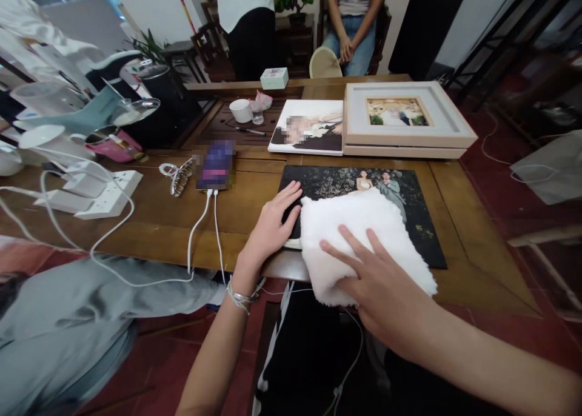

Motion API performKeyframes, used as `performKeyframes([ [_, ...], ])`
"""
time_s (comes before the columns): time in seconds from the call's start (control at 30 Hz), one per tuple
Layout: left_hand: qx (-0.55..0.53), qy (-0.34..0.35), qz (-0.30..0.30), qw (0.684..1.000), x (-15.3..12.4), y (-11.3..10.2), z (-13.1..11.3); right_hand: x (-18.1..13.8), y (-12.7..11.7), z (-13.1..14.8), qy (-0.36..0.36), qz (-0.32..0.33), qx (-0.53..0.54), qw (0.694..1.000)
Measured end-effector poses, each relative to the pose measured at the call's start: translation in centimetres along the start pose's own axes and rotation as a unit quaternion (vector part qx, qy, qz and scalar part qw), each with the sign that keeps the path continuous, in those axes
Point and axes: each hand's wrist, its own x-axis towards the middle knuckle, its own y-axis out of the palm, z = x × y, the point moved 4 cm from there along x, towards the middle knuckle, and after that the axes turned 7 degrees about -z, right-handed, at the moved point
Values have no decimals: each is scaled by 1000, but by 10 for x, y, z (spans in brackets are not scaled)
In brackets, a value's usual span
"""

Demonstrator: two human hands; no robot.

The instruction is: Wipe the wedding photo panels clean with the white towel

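A dark photo panel (318, 179) with a couple printed on it lies flat near the table's front edge. My left hand (275, 219) rests on its left edge, fingers stretched out. Over the panel's middle and front lies a fluffy white cloth (359, 216), which hides much of the print and hangs a little past the table edge. My right hand (377, 276) presses on this cloth with spread fingers, its lower part tucked at a fold.
Behind the panel are a white-edged photo print (313, 116) and a framed picture (409, 116). To the left lie a phone (216, 167) with cables, a hair claw clip (179, 176) and a power strip (111, 191). Two people are across the wooden table (254, 191); someone in grey trousers is left.
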Motion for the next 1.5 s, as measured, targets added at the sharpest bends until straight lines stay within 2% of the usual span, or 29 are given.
performKeyframes([
  [0.07,1,0,-1,1000,0,0,0,2,-3,-8,-2,-6,1,1000],
  [0.13,-1,1,-5,1000,0,1,1,13,-7,-30,13,-13,0,1000],
  [0.27,-8,3,-11,1000,0,1,1,47,-14,-86,91,-37,-38,994],
  [0.37,-16,2,-16,1000,-1,0,-1,67,-14,-108,123,-48,-72,989],
  [0.47,-38,-6,-52,998,-2,-5,-3,72,-10,-95,107,-54,-69,990],
  [0.6,-84,-19,-112,990,-5,-11,-3,53,-1,-39,19,-16,-2,1000],
  [0.67,-104,-25,-119,987,-6,-12,-2,37,0,-11,-38,9,51,998],
  [0.73,-117,-28,-117,986,-7,-11,1,21,-1,4,-77,28,96,992],
  [0.8,-122,-28,-119,985,-7,-10,2,12,-5,1,-81,33,120,989],
  [0.9,-114,-22,-128,985,-8,-10,3,17,-11,-31,-24,1,94,995],
  [1.0,-109,-21,-129,985,-9,-10,3,39,-13,-70,68,-47,4,997],
  [1.1,-114,-33,-132,984,-10,-9,5,65,-8,-82,118,-80,-63,988],
  [1.17,-137,-46,-137,980,-11,-8,7,76,-1,-69,94,-74,-60,991],
  [1.23,-170,-55,-147,973,-12,-8,9,78,6,-43,28,-51,-24,998],
  [1.3,-192,-51,-158,967,-12,-8,9,69,9,-14,-41,-34,24,998],
  [1.37,-190,-37,-160,968,-12,-10,7,53,4,8,-77,-22,68,994],
  [1.43,-158,-12,-137,978,-10,-10,3,35,-5,16,-71,3,103,992],
  [1.5,-105,7,-85,991,-9,-7,-1,23,-16,9,-23,25,116,993],
])
